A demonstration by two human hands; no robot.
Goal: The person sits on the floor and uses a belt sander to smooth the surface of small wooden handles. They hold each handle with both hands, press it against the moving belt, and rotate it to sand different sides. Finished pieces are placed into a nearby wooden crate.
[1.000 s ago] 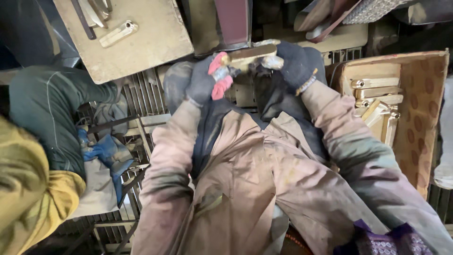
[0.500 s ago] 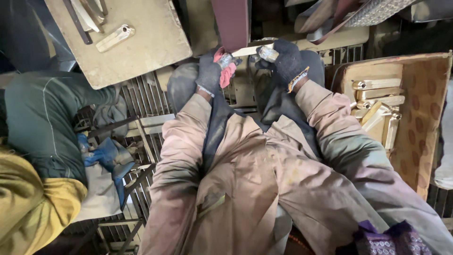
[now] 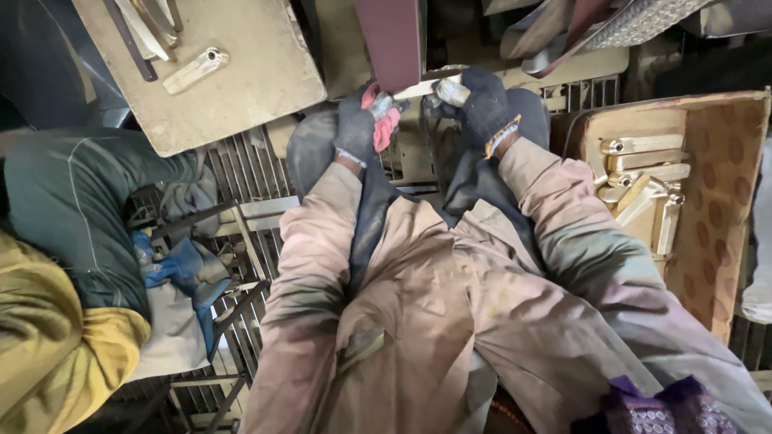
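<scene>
While gloved hands (image 3: 418, 112) grip it, brass bar (image 3: 418, 87) gleams.

Shiny brass-coloured metal handle (image 3: 418, 87) against a matt, rough reddish belt (image 3: 392, 36).

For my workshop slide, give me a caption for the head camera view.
Gloved left hand and right hand press a metal piece against a sanding belt.

Dark gloves (image 3: 484, 104), maroon belt (image 3: 392, 36), brass-coloured handles (image 3: 643, 173), brown spotted box (image 3: 716, 201).
</scene>
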